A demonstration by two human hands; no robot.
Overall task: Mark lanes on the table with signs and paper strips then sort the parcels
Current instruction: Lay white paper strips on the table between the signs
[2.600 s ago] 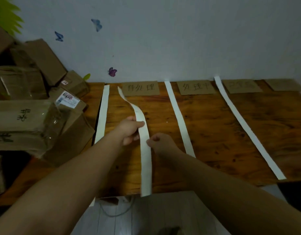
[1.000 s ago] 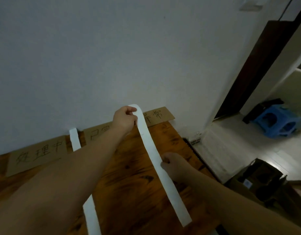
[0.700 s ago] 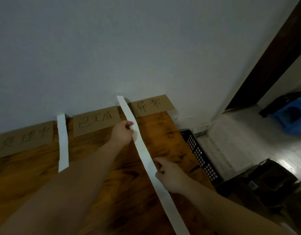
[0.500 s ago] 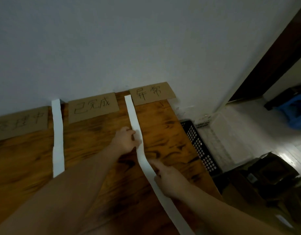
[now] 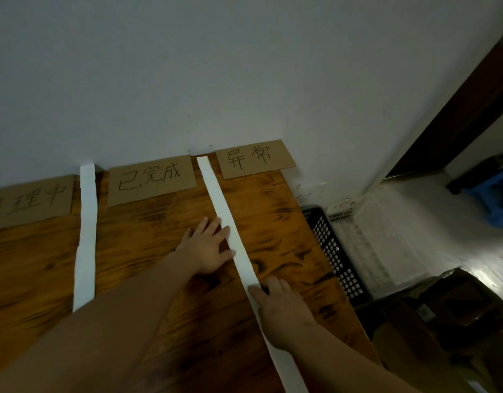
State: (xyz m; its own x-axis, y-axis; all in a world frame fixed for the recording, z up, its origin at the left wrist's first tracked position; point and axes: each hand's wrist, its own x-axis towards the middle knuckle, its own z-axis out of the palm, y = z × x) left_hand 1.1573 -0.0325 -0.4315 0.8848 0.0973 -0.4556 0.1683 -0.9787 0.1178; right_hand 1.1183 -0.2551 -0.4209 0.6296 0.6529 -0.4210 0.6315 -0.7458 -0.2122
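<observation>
A long white paper strip (image 5: 224, 214) lies flat on the wooden table (image 5: 148, 239), running from the wall toward me between two cardboard signs. My left hand (image 5: 206, 248) lies flat with fingers spread, its fingertips touching the strip's left edge. My right hand (image 5: 281, 307) presses down on the strip nearer to me and covers part of it. The left sign (image 5: 151, 180) and the right sign (image 5: 254, 161) carry handwritten characters. Another white strip (image 5: 87, 222) lies further left, beside a third sign (image 5: 29, 198).
The wall stands right behind the signs. The table's right edge drops off to a black perforated crate (image 5: 332, 251) on the floor. A dark box (image 5: 454, 302) and a blue stool (image 5: 497, 194) stand further right by a dark door frame.
The strip, held up in the air a second ago, now lies flat between the two right signs. Both hands let go of their pinch and flattened onto it.
</observation>
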